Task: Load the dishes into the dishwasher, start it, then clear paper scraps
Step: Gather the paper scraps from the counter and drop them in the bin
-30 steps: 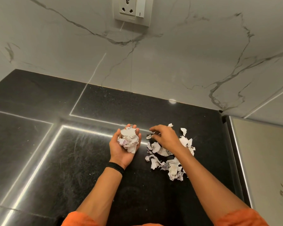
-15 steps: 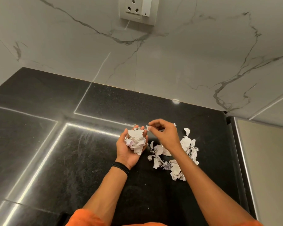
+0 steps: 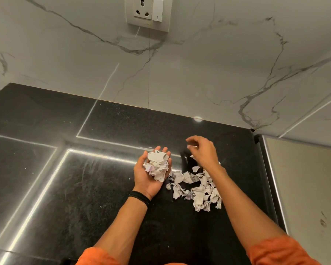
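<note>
My left hand (image 3: 146, 181) lies palm up over the black counter (image 3: 75, 188), its fingers cupped round a wad of crumpled white paper scraps (image 3: 157, 165). To its right, a loose pile of torn paper scraps (image 3: 197, 188) is spread on the counter. My right hand (image 3: 204, 152) hovers above the far end of that pile, slightly blurred, fingers loosely bent. I see nothing pinched between them. My right forearm hides part of the pile.
A marble-look wall (image 3: 180, 73) rises behind the counter, with a socket and switch plate (image 3: 148, 13) high up. A grey steel surface (image 3: 304, 188) borders the counter on the right. Bright light strips reflect on the counter's left half.
My right hand brought a pinched scrap over to the wad in my left hand, then moved back right above the pile. The left hand has stayed in place.
</note>
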